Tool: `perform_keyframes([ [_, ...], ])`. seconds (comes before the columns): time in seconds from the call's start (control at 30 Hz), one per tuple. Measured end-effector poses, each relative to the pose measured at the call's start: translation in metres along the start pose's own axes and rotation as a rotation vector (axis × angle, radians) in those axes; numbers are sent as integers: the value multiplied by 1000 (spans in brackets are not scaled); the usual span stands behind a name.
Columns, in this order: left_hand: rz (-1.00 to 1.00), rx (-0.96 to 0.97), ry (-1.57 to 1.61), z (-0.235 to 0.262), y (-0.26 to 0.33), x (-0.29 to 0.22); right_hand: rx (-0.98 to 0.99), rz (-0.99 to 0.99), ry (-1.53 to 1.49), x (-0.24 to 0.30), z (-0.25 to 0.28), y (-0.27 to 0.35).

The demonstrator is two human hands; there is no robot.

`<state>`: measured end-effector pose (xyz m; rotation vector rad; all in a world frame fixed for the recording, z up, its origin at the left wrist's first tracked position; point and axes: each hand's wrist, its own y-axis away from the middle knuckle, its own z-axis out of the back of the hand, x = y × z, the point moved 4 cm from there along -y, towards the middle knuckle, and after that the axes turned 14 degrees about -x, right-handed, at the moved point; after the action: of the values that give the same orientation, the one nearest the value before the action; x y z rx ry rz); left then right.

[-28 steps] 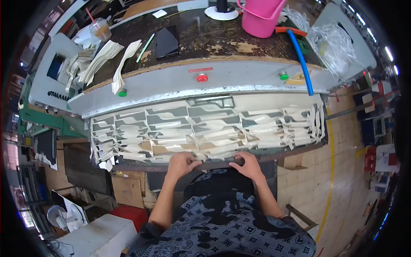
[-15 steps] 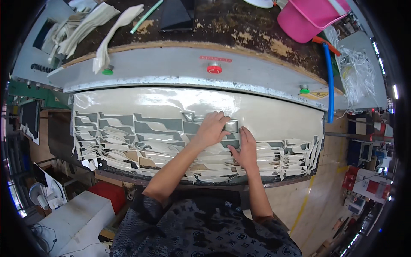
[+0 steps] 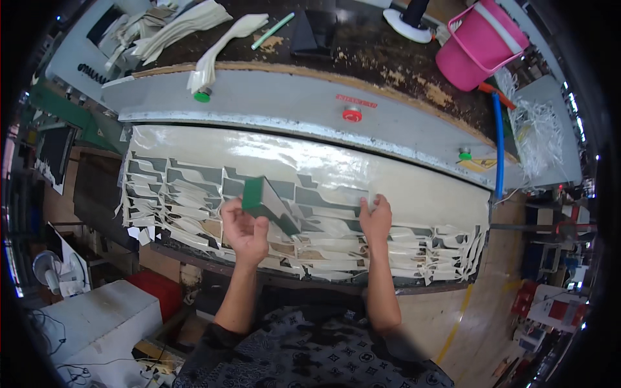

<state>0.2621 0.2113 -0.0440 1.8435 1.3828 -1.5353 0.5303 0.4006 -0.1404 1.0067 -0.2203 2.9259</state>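
Note:
My left hand (image 3: 244, 234) is turned palm up and closed on one end of a long, narrow cutting die (image 3: 268, 202) with green sides. The die is tilted above the sheet and slightly blurred. Below it lies a glossy cream sheet (image 3: 414, 178), cut through with rows of wavy, strip-like openings that let the dark grey bed show. My right hand (image 3: 377, 220) rests at the upper edge of the cut rows, right of the die. Its thumb and bent fingers come together at the sheet's edge; what lies between the fingertips is mostly hidden.
Behind the sheet runs a grey machine beam (image 3: 278, 100) with a red button (image 3: 352, 114) and green buttons (image 3: 464, 154) on it. On its brown top stand a pink bucket (image 3: 475, 61) and bundles of cream strips (image 3: 184, 32). A blue tube (image 3: 497, 142) hangs at the right.
My left hand has lifted the cutting die off the sheet and carried it left and nearer to me. My right hand stays by the cut edge, its fingers closer together. The view has shifted slightly.

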Motion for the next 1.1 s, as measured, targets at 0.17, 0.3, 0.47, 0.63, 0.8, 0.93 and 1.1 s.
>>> perform_keyframes([
  [0.17, 142, 9, 46, -14, 38, 3, 30, 115, -80, -12, -30, -16],
  [0.3, 96, 43, 40, 3, 55, 0, -163, 385, -353, 54, 21, 17],
  [0.47, 43, 142, -57, -1, 48, -18, -174, 572, -451, 79, 74, 57],
  [0.63, 205, 197, -345, -4, 39, -1, -108, 237, -319, 36, 42, 47],
  [0.8, 285, 272, -559, -54, 7, 41, -131, 29, -564, -16, 8, 17],
  [0.93, 337, 542, -757, -77, -2, 141, -47, -174, -787, -32, -14, 10],
  [1.1, 425, 651, -952, -85, 15, 168, -202, -289, -826, -61, -12, -2],
])
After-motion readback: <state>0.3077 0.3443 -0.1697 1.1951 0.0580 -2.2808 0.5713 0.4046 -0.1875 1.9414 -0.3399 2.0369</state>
